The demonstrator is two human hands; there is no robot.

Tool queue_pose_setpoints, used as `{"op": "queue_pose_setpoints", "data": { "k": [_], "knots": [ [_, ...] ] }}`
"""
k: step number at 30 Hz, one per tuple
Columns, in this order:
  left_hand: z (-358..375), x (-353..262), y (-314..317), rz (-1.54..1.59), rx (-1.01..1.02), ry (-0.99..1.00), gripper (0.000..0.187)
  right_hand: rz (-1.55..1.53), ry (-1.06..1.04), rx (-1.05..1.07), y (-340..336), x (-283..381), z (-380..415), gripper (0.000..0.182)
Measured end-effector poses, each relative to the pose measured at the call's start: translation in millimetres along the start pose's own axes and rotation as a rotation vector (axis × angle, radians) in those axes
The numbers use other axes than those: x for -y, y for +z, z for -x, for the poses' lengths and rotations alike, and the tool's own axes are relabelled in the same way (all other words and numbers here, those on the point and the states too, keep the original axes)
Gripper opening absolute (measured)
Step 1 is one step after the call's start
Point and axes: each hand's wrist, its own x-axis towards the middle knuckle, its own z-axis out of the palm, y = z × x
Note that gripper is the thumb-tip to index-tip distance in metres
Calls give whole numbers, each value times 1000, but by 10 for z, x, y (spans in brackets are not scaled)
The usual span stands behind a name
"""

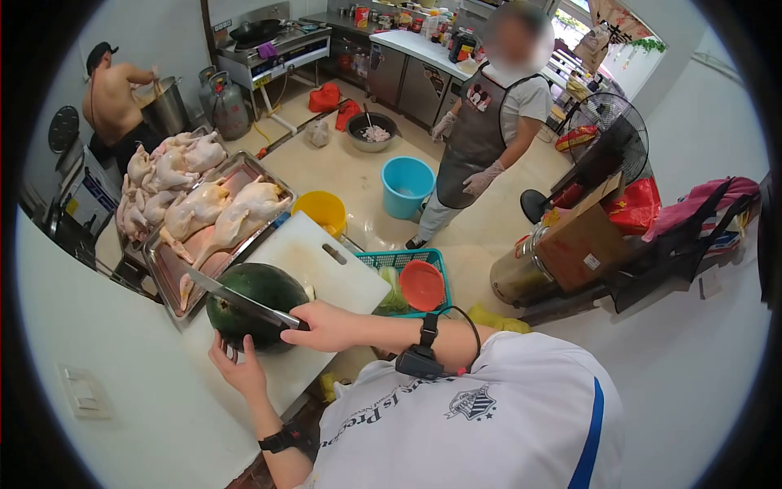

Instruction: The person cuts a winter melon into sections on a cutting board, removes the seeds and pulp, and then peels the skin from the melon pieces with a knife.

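Observation:
A whole dark green watermelon rests on the near end of a white cutting board. My right hand is closed around the handle of a large kitchen knife. Its broad blade lies across the top of the melon, pointing to the upper left, and no cut shows in the rind. My left hand steadies the melon from its near side, with fingers spread and curved against the lower rind. A small pale piece lies on the board just beyond the melon.
Plucked poultry fills metal trays beyond the board. A yellow bucket, a blue bucket and a green basket stand nearby. One person in a dark apron faces me; another person works at a tall pot.

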Motion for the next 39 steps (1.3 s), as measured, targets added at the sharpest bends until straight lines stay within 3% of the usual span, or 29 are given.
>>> {"op": "queue_pose_setpoints", "data": {
  "k": [39],
  "knots": [
    [-17, 172, -29, 9, -21, -13, 58, -12, 74, 29, -1, 64, 3, 37]
  ]
}}
